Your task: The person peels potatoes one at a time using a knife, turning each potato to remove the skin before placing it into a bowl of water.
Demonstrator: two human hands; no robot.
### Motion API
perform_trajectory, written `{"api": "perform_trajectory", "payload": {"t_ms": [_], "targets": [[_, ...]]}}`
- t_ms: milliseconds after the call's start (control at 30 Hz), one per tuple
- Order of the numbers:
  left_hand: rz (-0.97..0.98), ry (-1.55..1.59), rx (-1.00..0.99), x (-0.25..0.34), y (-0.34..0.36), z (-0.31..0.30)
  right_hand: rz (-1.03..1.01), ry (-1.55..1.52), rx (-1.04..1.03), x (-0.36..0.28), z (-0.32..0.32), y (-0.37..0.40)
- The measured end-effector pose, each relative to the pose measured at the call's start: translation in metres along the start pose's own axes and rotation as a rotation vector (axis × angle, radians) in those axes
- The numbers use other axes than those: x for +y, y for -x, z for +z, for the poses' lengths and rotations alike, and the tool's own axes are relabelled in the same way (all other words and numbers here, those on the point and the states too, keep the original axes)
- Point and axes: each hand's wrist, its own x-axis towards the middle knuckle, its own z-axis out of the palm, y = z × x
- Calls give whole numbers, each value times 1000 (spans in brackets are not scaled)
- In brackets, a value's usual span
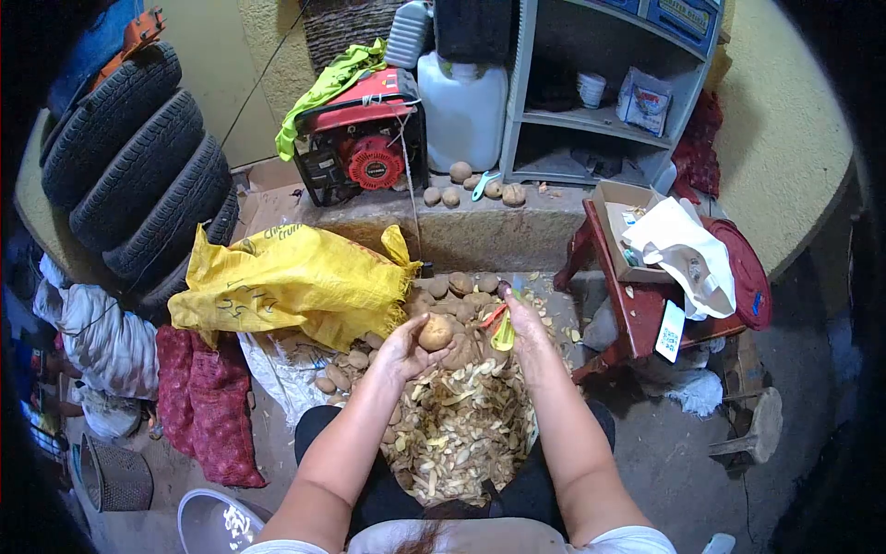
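Observation:
A round, tan potato [435,332] rests in the cupped fingers of my left hand [406,353], held above the pile. My right hand [526,325], a little to the right, grips a yellow-green and orange peeler [501,334] that points down. The hands are apart, and the peeler does not touch the potato. Below them, a heap of peelings [452,429] spreads between my knees. Several unpeeled potatoes [457,284] lie behind it, at the mouth of a yellow sack [295,277].
A concrete ledge [498,226] carries a red generator [374,162], a few potatoes and a teal-handled tool [484,185]. At right stands a red wooden stool [637,319] with a box and phone [670,331]. Left are red net sacks [208,406], tyres [148,166] and a basin [198,517].

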Motion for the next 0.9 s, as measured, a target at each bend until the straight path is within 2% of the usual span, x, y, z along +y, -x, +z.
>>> {"api": "perform_trajectory", "payload": {"t_ms": [67, 200, 267, 400, 467, 567, 700, 767, 900], "targets": [[-64, 124, -13, -2, 0, 3, 50, -60, -40, -9, 6, 10], [-39, 172, -27, -4, -2, 2, 17, -147, -14, 14, -7, -25], [-4, 52, -44, -5, -7, -6, -207, 173, 109, 24, -13, -36], [20, 81, -19, -11, -8, 0, -165, 281, 138, 7, 9, 2], [24, 19, 37, -14, -10, 0, -434, 281, 68, 7, 16, 8], [-7, 69, 16, -17, -15, -1, -445, 431, 132, -10, 26, 34], [-52, 79, 57, -17, -8, 9, -557, 421, 182, -8, 23, 25], [-38, -61, 132, -19, -5, 11, -586, 376, 217, -9, 22, 23], [-44, -130, 86, -20, 0, 11, -580, 493, 283, -12, 20, 21]]}}
